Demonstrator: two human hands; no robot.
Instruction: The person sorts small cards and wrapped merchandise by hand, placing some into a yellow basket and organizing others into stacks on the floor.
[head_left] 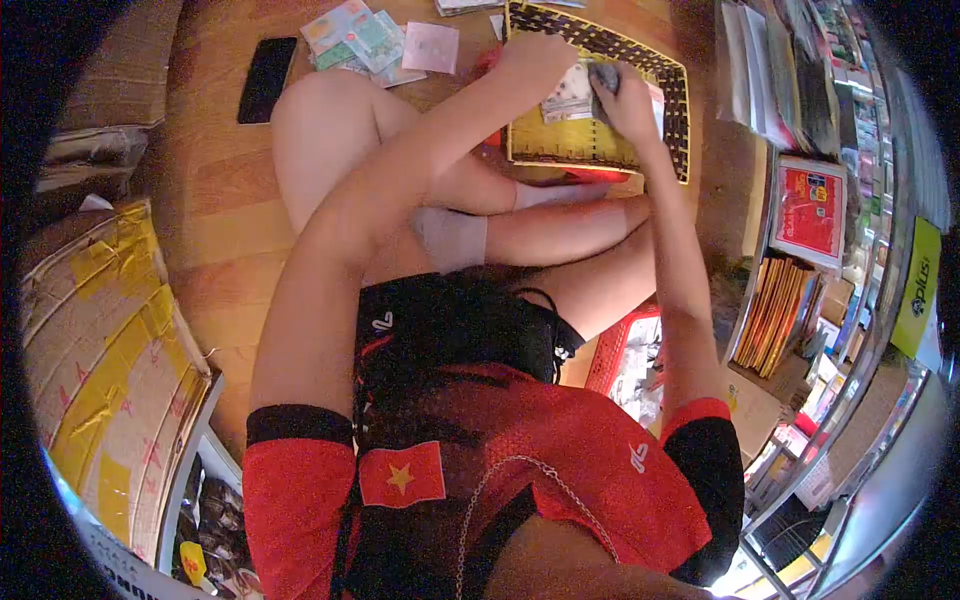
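step, as i judge: sorting packets (567,97) in tray (560,140), far centre. left hand (535,55) at tray's far rim, fingers hidden, cannot tell. right hand (625,100) fingers clamped on grey thing (603,78). next move calls for steady tray.

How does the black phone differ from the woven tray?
The phone is plain black and small; the tray is larger, yellow inside with a dark patterned rim. The phone lies untouched on the floor; the tray holds packets under the left hand and the right hand, which grips a grey thing. Both are rectangular.
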